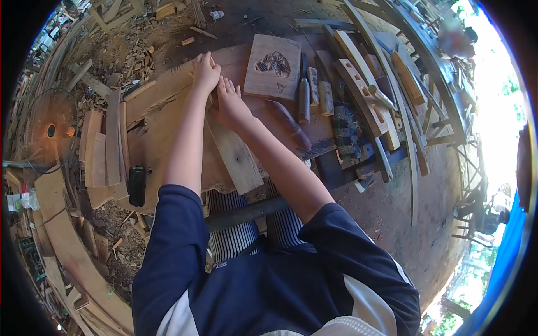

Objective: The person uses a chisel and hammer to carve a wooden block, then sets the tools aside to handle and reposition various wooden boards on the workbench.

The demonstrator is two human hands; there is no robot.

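A narrow wooden plank [238,159] lies lengthwise on the wide work board [168,131], its near end pointing toward my lap. At the plank's far end my left hand [207,74] is closed, with its fingers curled down; whatever they grip is hidden from this angle. Just behind it my right hand [230,103] rests over the plank, fingers stretched forward and nearly touching the left wrist. To the right of my hands lies a square wooden board with a carved design [273,67]. Below that is a dark reddish-brown piece of wood [288,124].
Beside the carved board are a dark cylindrical handle [304,101] and small wooden blocks [325,98]. Long wooden frame pieces [361,92] crowd the right. A black case-like object [137,186] sits at the left edge near upright wood strips [113,137]. Scraps litter the ground.
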